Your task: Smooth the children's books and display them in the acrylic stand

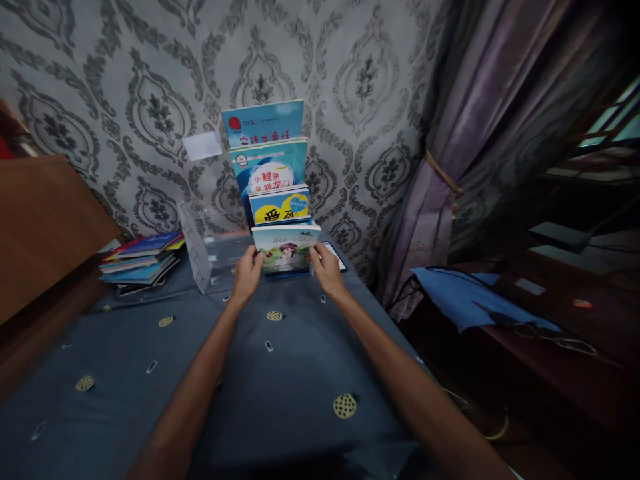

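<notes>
A picture book point(286, 252) with a girl on its cover stands upright at the front of a stepped row of books. My left hand point(248, 272) grips its left edge, thumb on the cover. On its right edge my right hand point(326, 268) has hold in the same way. Behind it rise a blue-and-yellow book point(270, 205), a teal book with a fish title point(269, 167) and, tallest, a light-blue book point(263, 122). A clear acrylic rack point(194, 250) shows to the left of them; its part behind the books is hidden.
A pile of books point(143, 260) lies on the patterned blue cloth point(210, 393) at the left, beside a wooden panel point(50, 220). A phone or tablet point(335, 255) lies behind my right hand. Patterned wall behind; a curtain point(440, 153) and a dark table with scissors point(555, 338) stand right.
</notes>
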A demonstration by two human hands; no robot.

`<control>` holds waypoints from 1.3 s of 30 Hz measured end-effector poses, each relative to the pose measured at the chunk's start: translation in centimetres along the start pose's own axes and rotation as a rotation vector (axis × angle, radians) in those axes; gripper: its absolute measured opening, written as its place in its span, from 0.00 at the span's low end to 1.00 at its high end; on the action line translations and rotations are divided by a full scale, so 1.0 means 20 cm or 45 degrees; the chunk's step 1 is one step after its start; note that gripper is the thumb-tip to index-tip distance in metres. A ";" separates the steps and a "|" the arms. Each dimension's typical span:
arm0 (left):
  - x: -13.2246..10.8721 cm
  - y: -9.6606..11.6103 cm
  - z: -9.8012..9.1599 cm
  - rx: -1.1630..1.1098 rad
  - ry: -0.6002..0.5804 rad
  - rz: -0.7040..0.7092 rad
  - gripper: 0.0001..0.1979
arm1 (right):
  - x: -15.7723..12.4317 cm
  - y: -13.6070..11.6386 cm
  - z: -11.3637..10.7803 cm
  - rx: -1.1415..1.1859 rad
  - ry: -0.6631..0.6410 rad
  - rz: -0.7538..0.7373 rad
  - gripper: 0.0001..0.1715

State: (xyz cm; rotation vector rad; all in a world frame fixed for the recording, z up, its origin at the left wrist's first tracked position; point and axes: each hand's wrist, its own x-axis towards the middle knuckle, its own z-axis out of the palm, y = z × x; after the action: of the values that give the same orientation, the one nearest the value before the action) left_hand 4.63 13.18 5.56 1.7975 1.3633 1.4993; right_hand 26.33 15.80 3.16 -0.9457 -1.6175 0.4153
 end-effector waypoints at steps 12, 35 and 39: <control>-0.04 0.05 0.06 0.913 -0.003 -0.157 0.10 | -0.04 0.09 0.06 -0.252 0.131 -0.077 0.25; 0.02 0.15 0.11 1.272 -0.184 -0.292 0.16 | 0.05 0.14 0.11 -0.255 0.269 0.028 0.21; 0.02 0.14 0.11 1.284 -0.193 -0.304 0.17 | 0.08 0.14 0.10 -0.259 0.323 0.035 0.19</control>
State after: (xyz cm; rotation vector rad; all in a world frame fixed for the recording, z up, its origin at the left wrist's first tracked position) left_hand 7.72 12.81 7.32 2.0728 2.3825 0.5120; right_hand 25.52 19.19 1.67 -1.1268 -1.4334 0.1432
